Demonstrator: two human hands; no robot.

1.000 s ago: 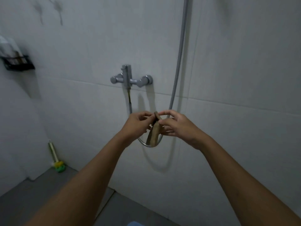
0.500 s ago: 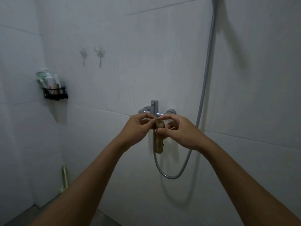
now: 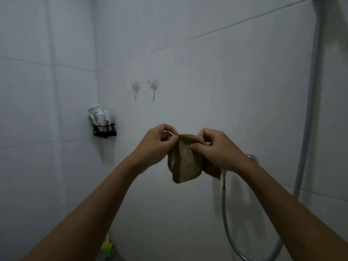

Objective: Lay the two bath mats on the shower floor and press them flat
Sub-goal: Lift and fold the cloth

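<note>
Brown terry cloth, small and partly folded (image 3: 183, 162), hangs in the air in front of the white tiled wall (image 3: 226, 72), pinched at its top edge by both of our hands. Left hand (image 3: 158, 143) has fingers closed on the cloth's upper left corner; right hand (image 3: 216, 147) is clamped on the upper right part, the rest of the fabric drooping below. We cannot tell if this cloth is a bath mat. Grey shower hose (image 3: 308, 119) runs down the wall at right and loops low. Black wire caddy with bottles (image 3: 104, 129) sits in the left corner. Two clear wall hooks (image 3: 145, 88) sit above the hands. Green-yellow brush (image 3: 107, 248) stands at floor level.
</note>
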